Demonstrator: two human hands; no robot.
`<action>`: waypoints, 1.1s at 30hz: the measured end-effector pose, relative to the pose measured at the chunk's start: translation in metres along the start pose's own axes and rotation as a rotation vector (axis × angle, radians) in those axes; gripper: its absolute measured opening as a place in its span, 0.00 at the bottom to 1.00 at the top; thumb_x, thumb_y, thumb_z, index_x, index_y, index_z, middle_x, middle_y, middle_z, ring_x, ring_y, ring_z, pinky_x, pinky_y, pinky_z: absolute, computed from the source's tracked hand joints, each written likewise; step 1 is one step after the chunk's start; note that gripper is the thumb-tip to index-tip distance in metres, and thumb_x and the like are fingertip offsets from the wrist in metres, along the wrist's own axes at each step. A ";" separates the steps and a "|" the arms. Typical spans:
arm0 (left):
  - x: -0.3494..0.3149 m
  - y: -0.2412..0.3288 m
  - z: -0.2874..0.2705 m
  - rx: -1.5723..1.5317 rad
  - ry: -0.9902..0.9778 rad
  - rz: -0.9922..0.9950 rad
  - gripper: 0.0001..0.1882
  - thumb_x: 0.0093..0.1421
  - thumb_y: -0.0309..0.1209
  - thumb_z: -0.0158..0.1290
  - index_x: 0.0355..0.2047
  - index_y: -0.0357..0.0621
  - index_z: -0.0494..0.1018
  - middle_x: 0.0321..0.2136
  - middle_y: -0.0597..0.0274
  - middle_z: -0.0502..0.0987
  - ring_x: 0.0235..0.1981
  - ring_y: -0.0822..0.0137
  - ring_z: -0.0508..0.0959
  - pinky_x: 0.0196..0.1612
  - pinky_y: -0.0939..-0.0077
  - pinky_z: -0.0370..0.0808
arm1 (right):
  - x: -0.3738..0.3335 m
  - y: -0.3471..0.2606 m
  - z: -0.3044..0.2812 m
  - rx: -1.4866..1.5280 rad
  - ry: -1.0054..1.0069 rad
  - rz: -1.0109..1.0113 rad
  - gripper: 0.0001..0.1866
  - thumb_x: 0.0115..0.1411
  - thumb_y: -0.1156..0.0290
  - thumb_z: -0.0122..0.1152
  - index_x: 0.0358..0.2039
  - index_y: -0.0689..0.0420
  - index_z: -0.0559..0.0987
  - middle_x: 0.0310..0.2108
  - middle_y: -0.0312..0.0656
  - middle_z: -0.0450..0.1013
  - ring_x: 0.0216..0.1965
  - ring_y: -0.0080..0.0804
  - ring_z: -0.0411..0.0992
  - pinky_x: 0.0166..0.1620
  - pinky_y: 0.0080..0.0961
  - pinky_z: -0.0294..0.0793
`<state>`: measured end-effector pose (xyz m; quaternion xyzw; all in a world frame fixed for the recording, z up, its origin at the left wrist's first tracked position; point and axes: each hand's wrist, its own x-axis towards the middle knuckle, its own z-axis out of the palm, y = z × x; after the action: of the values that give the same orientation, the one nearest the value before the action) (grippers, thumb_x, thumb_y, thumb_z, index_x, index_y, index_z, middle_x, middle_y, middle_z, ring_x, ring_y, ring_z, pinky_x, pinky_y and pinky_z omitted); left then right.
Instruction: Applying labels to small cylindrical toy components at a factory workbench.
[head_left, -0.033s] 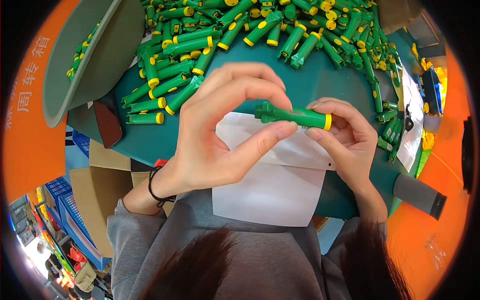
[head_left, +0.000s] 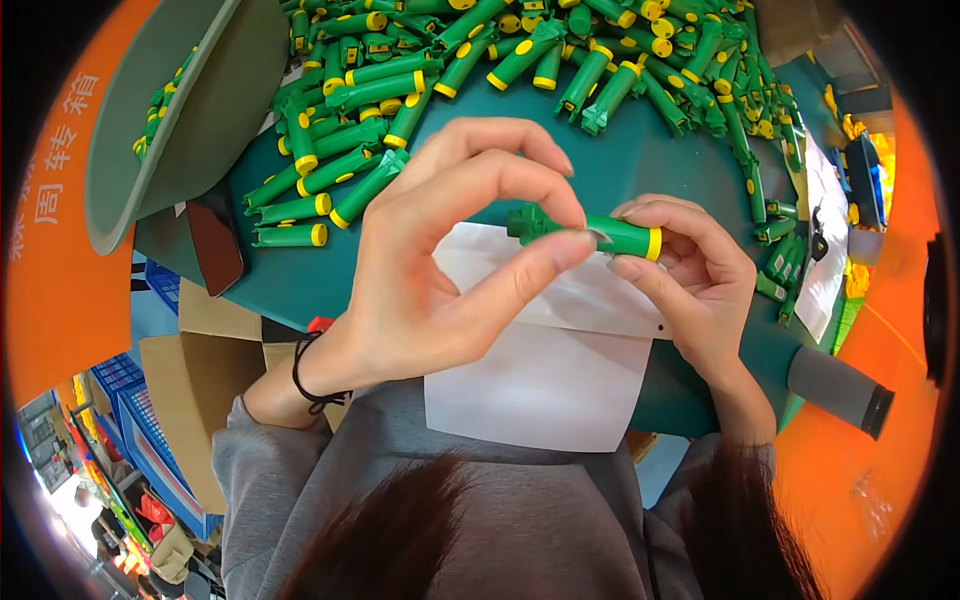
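My right hand (head_left: 690,275) holds a green plastic tube (head_left: 628,234) by its yellow-ringed end, thumb below and fingers behind. The tube lies nearly level, its notched end pointing left behind my left fingers. My left hand (head_left: 440,265) is closed in a pinch in front of the tube, thumb against index finger. A small pale, shiny sliver (head_left: 601,237) sticks out from those fingertips; its kind is too small to tell. White sheets (head_left: 540,385) lie below my hands, over the table's near edge. Many similar green tubes (head_left: 375,92) are heaped across the far side.
A grey-green tub (head_left: 215,120) stands tilted at the left, beside a dark flat phone-like object (head_left: 215,240). An open cardboard box (head_left: 200,360) and blue crates (head_left: 140,410) are lower left. A grey cylinder with a black end (head_left: 838,392) lies at the right of the green table (head_left: 690,400).
My left thumb has moved up to meet the index finger, and a small pale sliver now shows at their tips. My right hand and the tube stay almost still.
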<state>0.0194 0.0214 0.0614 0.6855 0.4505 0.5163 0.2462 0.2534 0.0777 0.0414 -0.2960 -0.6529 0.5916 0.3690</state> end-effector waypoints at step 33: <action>0.010 0.010 0.004 -0.018 -0.258 -0.207 0.04 0.57 0.18 0.61 0.32 0.35 0.77 0.35 0.57 0.80 0.39 0.67 0.80 0.45 0.74 0.75 | -0.006 0.001 0.003 -0.137 -0.087 -0.076 0.22 0.53 0.87 0.70 0.50 0.68 0.77 0.50 0.49 0.75 0.50 0.33 0.77 0.54 0.30 0.80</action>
<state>0.0270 0.0254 0.0731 0.6936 0.4790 0.3999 0.3600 0.2544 0.0710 0.0395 -0.2693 -0.7180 0.5435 0.3414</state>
